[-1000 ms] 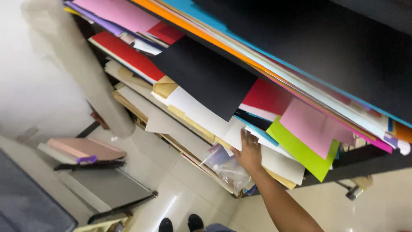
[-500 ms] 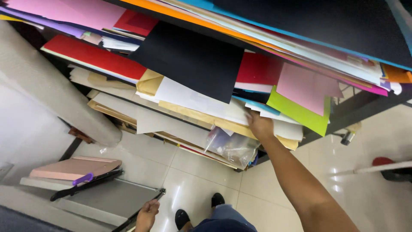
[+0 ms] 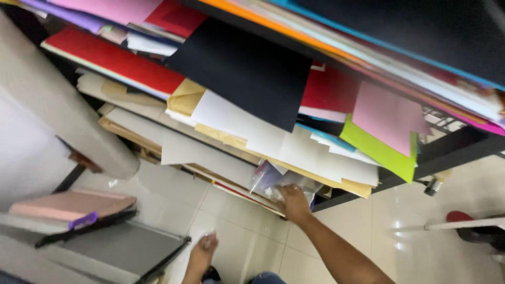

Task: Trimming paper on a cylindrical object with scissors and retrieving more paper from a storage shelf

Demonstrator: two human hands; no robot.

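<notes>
the right hand (image 3: 293, 204) reaches up to the lower shelf of a paper rack, its fingers curled against a clear plastic bag (image 3: 278, 182) that sticks out from under the stacked sheets; it touches the bag, though whether it truly grips it cannot be told from this blurred view. the left hand (image 3: 203, 253) hangs low near the floor, loosely closed around something small and whitish (image 3: 209, 234) at its fingertips, too blurred to name. just above the bag lie white sheets (image 3: 273, 137) over a tan sheet (image 3: 347, 185), and over those a large black sheet (image 3: 247, 68) juts forward. to the right of it, a pink sheet (image 3: 386, 118) rests on a lime green one (image 3: 379, 152), with red paper (image 3: 329, 89) behind. further left a red stack (image 3: 113, 58) sits on the black shelf frame (image 3: 452, 152). down at the left, a pinkish stack (image 3: 68, 204) lies on a low stand above the pale tiled floor (image 3: 236, 226).
</notes>
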